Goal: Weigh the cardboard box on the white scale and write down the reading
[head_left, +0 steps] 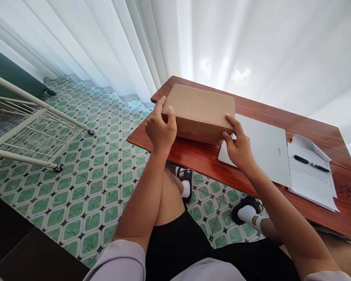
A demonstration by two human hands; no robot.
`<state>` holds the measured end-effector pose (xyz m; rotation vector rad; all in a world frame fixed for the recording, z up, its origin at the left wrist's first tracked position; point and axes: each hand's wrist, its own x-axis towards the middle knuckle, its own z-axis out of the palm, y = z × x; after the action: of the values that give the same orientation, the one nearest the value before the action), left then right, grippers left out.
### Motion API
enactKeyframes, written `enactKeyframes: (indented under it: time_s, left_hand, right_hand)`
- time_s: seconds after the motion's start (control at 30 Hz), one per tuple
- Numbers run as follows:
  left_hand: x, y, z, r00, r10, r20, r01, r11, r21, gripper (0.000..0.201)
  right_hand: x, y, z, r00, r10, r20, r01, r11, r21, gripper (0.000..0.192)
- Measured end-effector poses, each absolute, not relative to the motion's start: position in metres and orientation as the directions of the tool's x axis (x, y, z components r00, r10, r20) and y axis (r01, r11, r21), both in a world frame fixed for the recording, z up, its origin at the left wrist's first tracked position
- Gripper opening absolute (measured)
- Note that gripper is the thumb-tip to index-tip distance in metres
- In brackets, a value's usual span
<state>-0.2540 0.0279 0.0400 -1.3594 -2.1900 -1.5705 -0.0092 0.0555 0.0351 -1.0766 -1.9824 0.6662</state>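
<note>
A closed brown cardboard box [203, 103] is between my two hands over the left part of the wooden table [304, 127]. My left hand [163, 127] grips its left end, thumb on the near top edge and fingers around the corner. At the near right corner, my right hand [240, 146] pinches the box with fingers on top and thumb low on the front. The box looks slightly tilted; I cannot tell whether its underside touches the table. Just right of it lies a closed silver laptop [266, 146], partly behind my right hand.
Paper sheets [310, 185] with handwriting lie right of the laptop, a black pen [311, 163] on top. A white wheeled rack [38, 125] stands at left on the green tiled floor [102, 203]. White curtains [105, 43] hang behind the table.
</note>
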Motion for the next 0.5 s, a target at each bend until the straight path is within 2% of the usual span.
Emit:
enactKeyframes:
  time_s: [0.23,0.5]
  left_hand:
    - [-0.232,0.031,0.041,-0.463,0.581,0.67,0.741,-0.162,0.652,0.05]
    - [-0.202,0.033,0.042,-0.288,0.64,0.713,0.749,-0.313,0.584,0.062]
  right_hand:
    - [0.027,0.053,0.045,-0.278,0.868,0.411,0.497,0.496,-0.712,0.049]
    - [0.074,0.045,0.047,-0.225,0.877,0.425,0.569,0.472,-0.673,0.049]
